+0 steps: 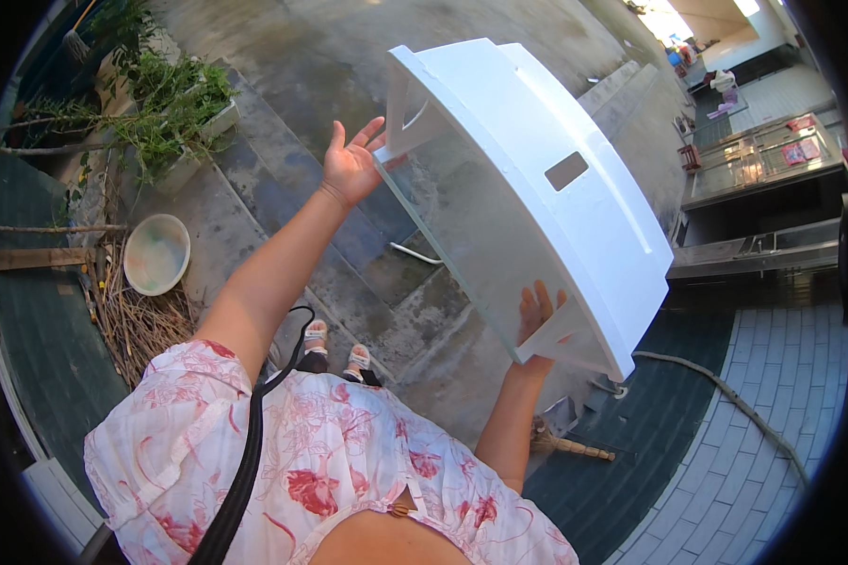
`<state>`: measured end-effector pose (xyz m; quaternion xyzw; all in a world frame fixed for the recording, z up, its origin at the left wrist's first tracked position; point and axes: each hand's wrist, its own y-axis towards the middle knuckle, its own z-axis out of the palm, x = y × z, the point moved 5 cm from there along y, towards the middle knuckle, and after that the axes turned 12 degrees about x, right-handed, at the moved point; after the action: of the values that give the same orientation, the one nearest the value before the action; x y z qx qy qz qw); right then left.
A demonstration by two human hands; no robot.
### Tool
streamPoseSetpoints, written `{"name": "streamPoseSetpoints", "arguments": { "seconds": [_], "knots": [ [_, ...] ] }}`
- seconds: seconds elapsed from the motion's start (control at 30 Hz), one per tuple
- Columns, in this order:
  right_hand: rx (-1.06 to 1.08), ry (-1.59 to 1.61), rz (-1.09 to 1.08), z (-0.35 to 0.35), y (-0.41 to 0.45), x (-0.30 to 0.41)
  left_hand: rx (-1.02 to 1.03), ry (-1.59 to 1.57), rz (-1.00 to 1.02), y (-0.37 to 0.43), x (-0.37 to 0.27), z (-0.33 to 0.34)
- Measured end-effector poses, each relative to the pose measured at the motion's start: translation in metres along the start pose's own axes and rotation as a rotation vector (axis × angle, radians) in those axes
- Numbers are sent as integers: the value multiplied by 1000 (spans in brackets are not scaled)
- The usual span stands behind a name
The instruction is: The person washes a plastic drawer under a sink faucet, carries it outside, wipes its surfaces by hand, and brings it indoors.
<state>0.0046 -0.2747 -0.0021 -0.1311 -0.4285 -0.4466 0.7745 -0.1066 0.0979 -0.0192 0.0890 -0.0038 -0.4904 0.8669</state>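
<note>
Held up before me and tilted is a white plastic refrigerator compartment part (530,120), with a curved front, a rectangular slot and a translucent glass pane (459,198). My left hand (351,166) is palm up at its left corner, the fingertips partly hidden behind the white end piece. At the opposite end, my right hand (537,318) supports it from beneath; its fingers show blurred through the pane. Below the part, on the paving, lies a short white curved rod (415,253).
Leafy plants grow in a planter (219,120) at left. Near it are a pale basin (157,254) and a pile of twigs (138,321). A broom (572,445) lies at lower right, near a hose (721,385). A glass-topped cabinet (763,159) stands at right.
</note>
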Motion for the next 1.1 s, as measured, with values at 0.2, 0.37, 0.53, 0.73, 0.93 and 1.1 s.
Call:
{"name": "streamPoseSetpoints", "arguments": {
  "seconds": [0.2,0.37,0.53,0.73,0.93,1.1],
  "knots": [
    [46,13,66,24,15,-7,-20,-22,-66,22,9,-56],
    [-85,94,114,32,4,-29,93,-238,46,24,46,-12],
    [-113,279,103,42,-15,-29,182,-134,-1,49,14,-23],
    [95,490,178,53,-8,-47,489,-92,-141,94,39,-19],
    [39,534,99,29,24,-70,483,-470,-421,57,129,3],
    [-70,202,132,-8,43,-52,146,-252,-376,2,145,28]
  ]
}}
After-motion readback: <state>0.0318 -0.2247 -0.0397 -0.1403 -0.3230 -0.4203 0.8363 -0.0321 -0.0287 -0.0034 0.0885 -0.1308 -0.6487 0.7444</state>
